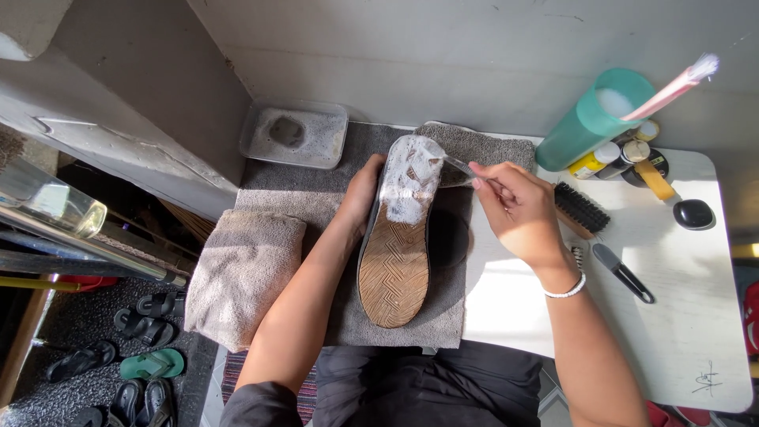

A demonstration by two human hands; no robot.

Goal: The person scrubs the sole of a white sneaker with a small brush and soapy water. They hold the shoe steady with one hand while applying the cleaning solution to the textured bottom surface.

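1. brown rubber sole of a shoe [393, 269] faces up; the shoe lies upside down on a grey towel [316, 198], between the two hands.
2. the left hand [362, 190] grasps the side of the shoe near the toe and keeps it steady.
3. the right hand [518, 209] is closed around a thin clear-handled brush [457, 164]; its head touches the toe part of the sole.
4. white foam [409, 180] covers the toe part, so i judge this part is already scrubbed or being scrubbed. the middle and the heel look dry and brown, with no foam, so they seem left to do.
5. beyond the left hand stands a clear tray [296, 134] with grey soapy water.
6. outside the left forearm lies a folded beige towel [245, 273].
7. just to the outside of the right hand, on the white table [688, 316], lie a black bristle brush [581, 207] and a small dark tool [624, 273].
8. further behind the right hand is a teal cup [593, 119] with a pink brush [672, 87] in it, next to some small bottles [624, 154].
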